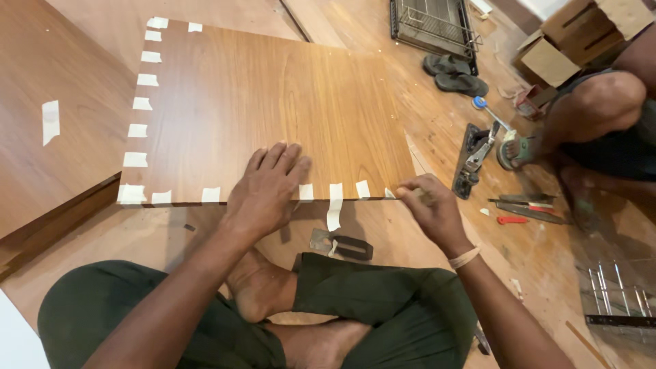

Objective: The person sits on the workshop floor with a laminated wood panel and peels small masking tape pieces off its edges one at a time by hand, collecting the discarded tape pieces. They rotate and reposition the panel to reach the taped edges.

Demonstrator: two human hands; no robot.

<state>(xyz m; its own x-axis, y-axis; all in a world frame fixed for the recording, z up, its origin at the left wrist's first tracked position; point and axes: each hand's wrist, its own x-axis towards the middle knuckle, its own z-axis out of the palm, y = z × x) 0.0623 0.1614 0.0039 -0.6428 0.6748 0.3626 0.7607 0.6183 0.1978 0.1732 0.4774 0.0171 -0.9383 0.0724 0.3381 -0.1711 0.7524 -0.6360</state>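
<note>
Head view: looking straight down at someone sitting cross-legged on a wooden floor (547, 273), dark green trousers, bare feet tucked in.
Panel: big wood-grain panel (273, 109) lying flat on the floor in front of them, near edge running left to right just past the knees.
Tape: short pale tape strips (140, 104) stuck all along the panel's left edge and along the near edge, pretty evenly spaced.
Loose strip: one longer tape strip (334, 205) hangs off the near edge, right of the middle, drooping down over the floor.
Left hand: left hand (268, 188) is flat on the panel at the near edge, fingers spread a bit and pressing down on the wood.
Right hand: right hand (429, 207) sits at the panel's near right corner, fingertips pinched together on something small there, looks like a bit of tape but honestly can't tell for sure. Pale band on the wrist.
Under the hands: small metal tool (342, 244) lying on the floor between the panel edge and the knees.
Right side: hand plane (473, 160), a red-handled tool (512, 220) and a few other blades on the floor.
Far right: another person's bent leg (594, 113) and foot, well apart from the panel.
Far side: pair of dark sandals (454, 75) next to a wire rack (434, 24), cardboard boxes (581, 34) further right.
</note>
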